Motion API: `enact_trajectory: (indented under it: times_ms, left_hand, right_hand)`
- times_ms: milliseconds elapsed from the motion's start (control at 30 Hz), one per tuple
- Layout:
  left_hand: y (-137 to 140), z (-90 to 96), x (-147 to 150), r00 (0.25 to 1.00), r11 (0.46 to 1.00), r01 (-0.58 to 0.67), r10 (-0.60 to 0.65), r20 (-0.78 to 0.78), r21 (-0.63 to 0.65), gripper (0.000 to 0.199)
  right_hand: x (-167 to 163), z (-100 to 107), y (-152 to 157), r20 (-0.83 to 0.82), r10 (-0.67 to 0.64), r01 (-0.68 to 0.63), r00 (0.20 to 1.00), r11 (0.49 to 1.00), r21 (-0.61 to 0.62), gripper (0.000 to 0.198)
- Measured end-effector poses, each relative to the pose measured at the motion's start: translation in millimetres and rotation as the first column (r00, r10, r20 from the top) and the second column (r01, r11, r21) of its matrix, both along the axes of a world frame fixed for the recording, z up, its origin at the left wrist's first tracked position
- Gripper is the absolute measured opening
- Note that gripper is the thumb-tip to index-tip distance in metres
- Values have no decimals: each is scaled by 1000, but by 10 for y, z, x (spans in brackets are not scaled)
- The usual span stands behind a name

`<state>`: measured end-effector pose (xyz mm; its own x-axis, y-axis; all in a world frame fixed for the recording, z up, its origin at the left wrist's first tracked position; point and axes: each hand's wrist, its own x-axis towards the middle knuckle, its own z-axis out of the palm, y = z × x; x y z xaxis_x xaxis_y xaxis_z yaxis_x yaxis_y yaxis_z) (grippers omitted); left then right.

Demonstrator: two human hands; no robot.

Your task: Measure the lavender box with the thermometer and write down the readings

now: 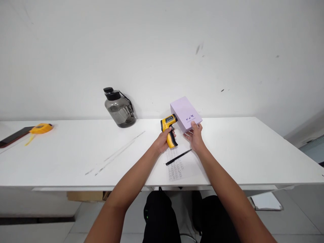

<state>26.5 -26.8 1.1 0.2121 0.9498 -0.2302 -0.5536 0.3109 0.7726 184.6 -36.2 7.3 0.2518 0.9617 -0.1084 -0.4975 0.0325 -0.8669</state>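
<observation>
My left hand (pixel 163 140) is wrapped round the grip of a yellow and black infrared thermometer (pixel 169 121), whose nose points right at the side of a lilac box (pixel 186 113). The nose looks close to the box; whether they touch I cannot tell. My right hand (pixel 195 136) grips the near right corner of that box, thumb on its top face and fingers under the edge. The box is tilted, with small dark purple marks on its lid. Just below both hands, a black pen (pixel 178 157) lies across a sheet of paper (pixel 176 172) with handwriting.
A large grey water bottle (pixel 120 109) with a black cap stands against the wall, left of my hands. Far left on the white table (pixel 76 152) lie a yellow tape measure (pixel 42 128) and a long dark object (pixel 16 136). The table's front edge is close to my legs.
</observation>
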Motion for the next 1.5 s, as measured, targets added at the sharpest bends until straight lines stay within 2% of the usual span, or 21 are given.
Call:
enact_trajectory:
  times_ms: [600,933,1500]
  left_hand:
    - [-20,21,27,1000,1000,-15,15,-8,-6,29]
    - [-52,46,16,1000,999,11,-10,-19,38,36]
    - [-40,42,11,999,999,23,-22,-27,46,33]
  right_hand:
    - [1,-24,13,14,-6,6,1000,1000,7,64]
    - [2,-17,7,2,-15,15,1000,1000,6,63]
    - [8,-28,27,0,-16,16,1000,1000,8,67]
